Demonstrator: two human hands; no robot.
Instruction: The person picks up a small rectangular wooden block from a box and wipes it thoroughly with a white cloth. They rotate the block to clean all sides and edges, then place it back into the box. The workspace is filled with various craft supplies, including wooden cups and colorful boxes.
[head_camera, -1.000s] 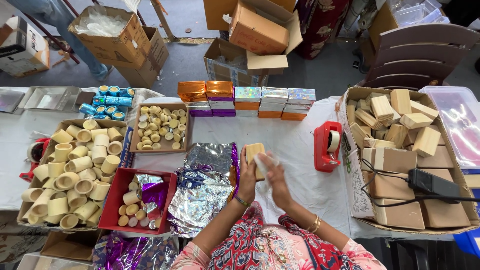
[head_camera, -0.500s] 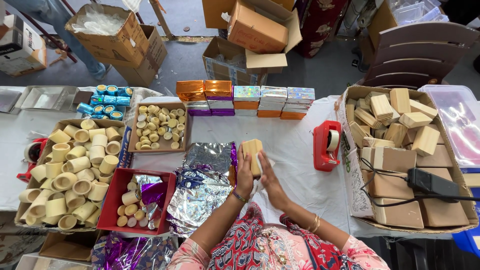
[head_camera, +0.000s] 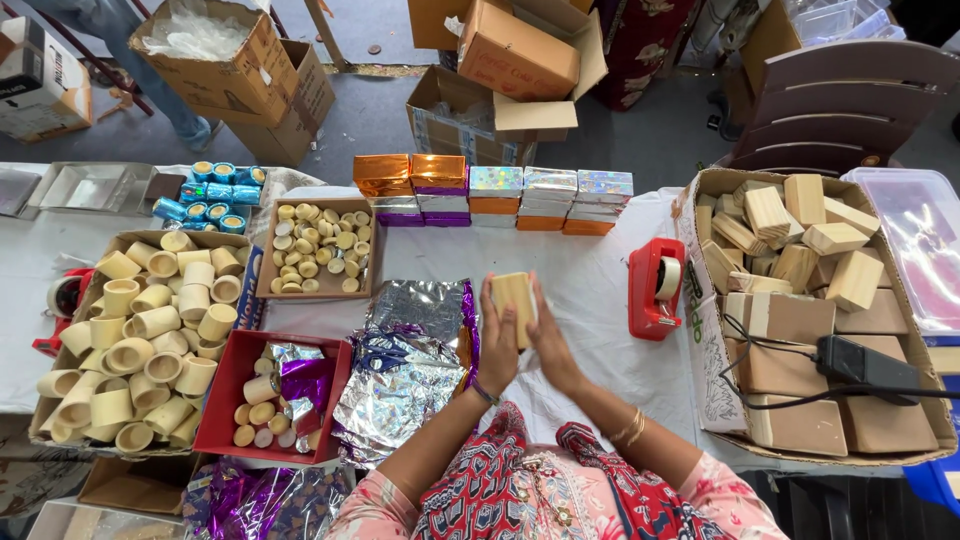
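Centre of frame: left hand (head_camera: 497, 340) and right hand (head_camera: 549, 345) are pressing a pale wooden block (head_camera: 513, 303) between them, fingers closed flat against its sides; block is standing upright above the white table (head_camera: 590, 290), bare, no wrapping on it.

Just left of the hands, sheets of silver foil (head_camera: 405, 365) are lying loose. Upper centre: a row of foil-wrapped boxes (head_camera: 490, 192), apparently finished pieces. Right of frame: a cardboard box (head_camera: 700, 330) is holding many unwrapped blocks.

Judgement: wrapping is partly done; a large share appears left. Red tape dispenser (head_camera: 655, 288) is sitting just right of the hands.
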